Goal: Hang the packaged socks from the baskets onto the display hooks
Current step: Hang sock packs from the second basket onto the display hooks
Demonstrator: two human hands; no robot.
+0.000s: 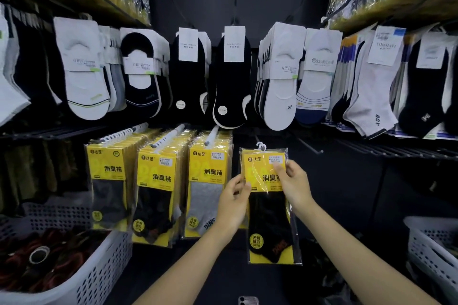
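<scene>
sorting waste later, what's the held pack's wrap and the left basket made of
Pack: clear glossy plastic film, by its glare and crinkles, over what looks like yellow card. Basket: white matte plastic, seemingly rigid, with moulded rows of holes.

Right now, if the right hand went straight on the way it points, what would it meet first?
The right hand grips the pack and points up-left. Beyond the pack, probably the black socks hanging above; depth is unclear.

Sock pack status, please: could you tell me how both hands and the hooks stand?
Holding pack: left hand, right hand both pinch. Upright, hanger on no visible hook. A bare hook just right; nothing blocking.
</scene>
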